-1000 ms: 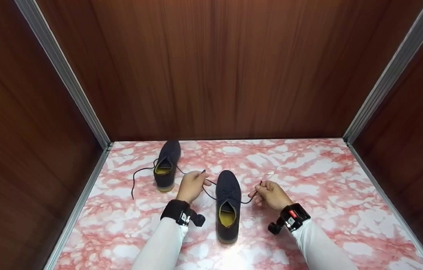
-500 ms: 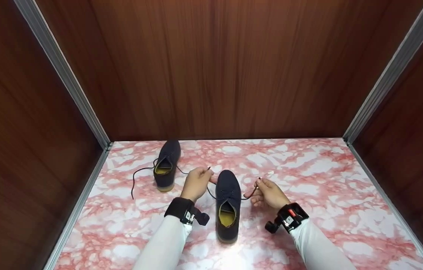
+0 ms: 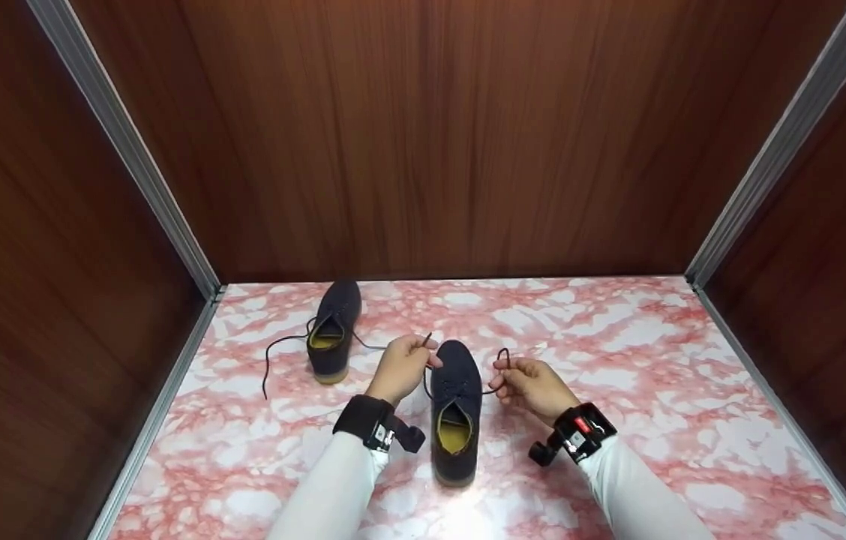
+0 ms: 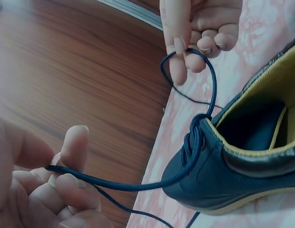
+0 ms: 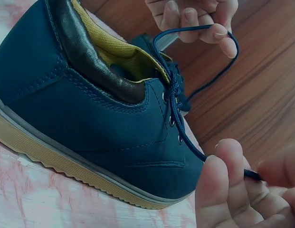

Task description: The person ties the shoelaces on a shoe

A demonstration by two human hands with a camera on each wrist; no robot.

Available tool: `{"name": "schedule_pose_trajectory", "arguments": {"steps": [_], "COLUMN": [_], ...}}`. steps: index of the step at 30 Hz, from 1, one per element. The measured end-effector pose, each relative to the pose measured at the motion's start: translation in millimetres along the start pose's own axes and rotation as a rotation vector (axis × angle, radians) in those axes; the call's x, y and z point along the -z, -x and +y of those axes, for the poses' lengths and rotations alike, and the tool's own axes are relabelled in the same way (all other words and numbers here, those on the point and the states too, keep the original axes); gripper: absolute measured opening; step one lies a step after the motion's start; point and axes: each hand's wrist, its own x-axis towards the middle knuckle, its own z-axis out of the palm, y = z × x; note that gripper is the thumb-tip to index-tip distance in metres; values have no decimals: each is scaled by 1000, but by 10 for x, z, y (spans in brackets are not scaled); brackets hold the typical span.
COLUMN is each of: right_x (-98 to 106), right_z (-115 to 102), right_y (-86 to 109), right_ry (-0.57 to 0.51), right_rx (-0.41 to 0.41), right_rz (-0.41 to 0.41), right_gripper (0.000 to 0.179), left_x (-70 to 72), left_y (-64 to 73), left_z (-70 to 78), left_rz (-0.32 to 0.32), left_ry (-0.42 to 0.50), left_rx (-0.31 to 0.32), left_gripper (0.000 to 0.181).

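Shoelace (image 4: 133,187) looped, smooth shoe (image 5: 114,126), ridged sole (image 5: 76,170)

The shoe (image 5: 104,128) looks matt, its collar (image 5: 92,57) glossy (leather-like), its lining (image 5: 116,48) woven cloth.

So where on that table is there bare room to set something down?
The widest bare patch lies between right sleeve, right wall and back wall; another, front left, between left sleeve and left wall. The middle is crowded: near shoe, held lace, left hand, right hand. The far shoe and its loose lace crowd the far left.
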Motion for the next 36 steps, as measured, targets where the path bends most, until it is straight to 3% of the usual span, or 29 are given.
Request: {"name": "schedule_pose_trajectory", "arguments": {"steps": [11,26,36], "right_x": [-34,-60,-42], "right_z": [-35,-76,-91], "right_y": [-3,-52,-57], "right_ry": [59,109,168], "right_rx": [26,34,51], "right_rz": [97,192,241], "right_gripper": [17,29,26], "left_x": [-60,-156,-186], "left_y": [34,67,66], "left_z": [-40,-133,-172], "left_rz": [-91,-74,-81], "left_ry": [-167,-185,-185], "left_rx": [-30,-66,-79], "left_gripper": [26,15,14]}}
